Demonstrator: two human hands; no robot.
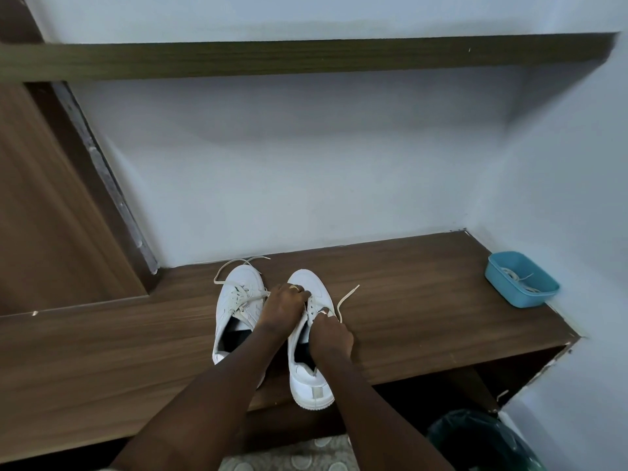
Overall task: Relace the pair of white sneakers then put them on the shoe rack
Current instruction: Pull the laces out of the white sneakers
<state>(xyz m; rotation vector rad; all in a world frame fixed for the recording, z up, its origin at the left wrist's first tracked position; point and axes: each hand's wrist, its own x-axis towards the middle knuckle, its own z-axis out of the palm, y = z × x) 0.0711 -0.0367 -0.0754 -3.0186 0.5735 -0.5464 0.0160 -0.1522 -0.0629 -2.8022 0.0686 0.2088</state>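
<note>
While both forearms reach forward, right hand (331, 334) pinches the lace (347, 297) of the white sneaker (311, 283). Left hand (285, 305), just left of that grip, curls at the eyelets (311, 312); hold unclear.

Open counter (424, 300) between right sneaker (309, 385) and blue tub (523, 297), wall (306, 181) close behind, shelf (306, 59) well overhead.

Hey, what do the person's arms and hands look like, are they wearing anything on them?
The left forearm and right forearm are bare: no sleeves, watch or gloves in view. The left hand has a gold-toned ring on one finger, and the right hand wears a pale metal ring.
</note>
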